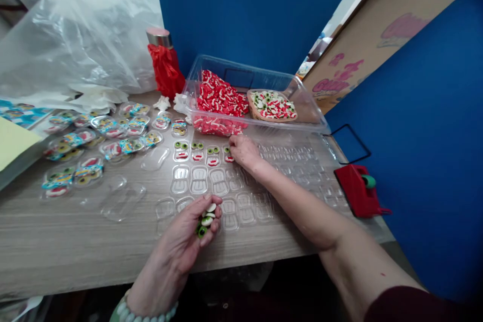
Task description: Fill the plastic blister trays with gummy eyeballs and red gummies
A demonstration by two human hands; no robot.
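In my cupped left hand [194, 231], palm up, lies a handful of green-and-white eyeball candies [207, 221]. My right hand [245, 152] reaches forward, its fingers drawn together over a small clear plastic tray [228, 155] holding a green eye and red lips; its fingertips hide whatever they pinch. To its left, several more trays [197, 152] each hold two green eyes and a red-and-white lips candy [181, 156]. Rows of unfilled clear trays [199, 179] lie nearer to me, some just beyond my left hand, and others spread to the right under my right forearm.
Behind stands a clear plastic bin [315, 123] with red-and-white candies [219, 98] and a smaller tub [272, 118] of mixed candies. Labelled packs [113, 127] pile up at left. A red-wrapped bottle [165, 68], red tape dispenser [358, 191] and cardboard box [362, 35] stand around.
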